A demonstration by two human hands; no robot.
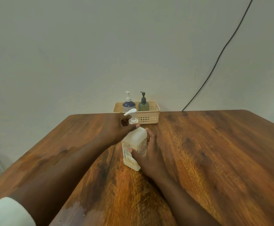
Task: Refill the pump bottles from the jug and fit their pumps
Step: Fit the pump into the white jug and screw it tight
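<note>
A white rectangular pump bottle [133,144] with orange lettering stands upright in the middle of the wooden table [206,152]. A white pump [131,115] sits on its neck. My left hand [116,129] grips the pump collar from the left, fingers curled round it. My right hand [151,154] holds the bottle's body from the right, thumb across the label. No jug is in view.
A beige perforated basket [149,117] stands at the table's far edge against the wall. In it are a dark blue pump bottle [129,104] and a green pump bottle [143,104], both with pumps on. A black cable [217,59] runs down the wall at the right.
</note>
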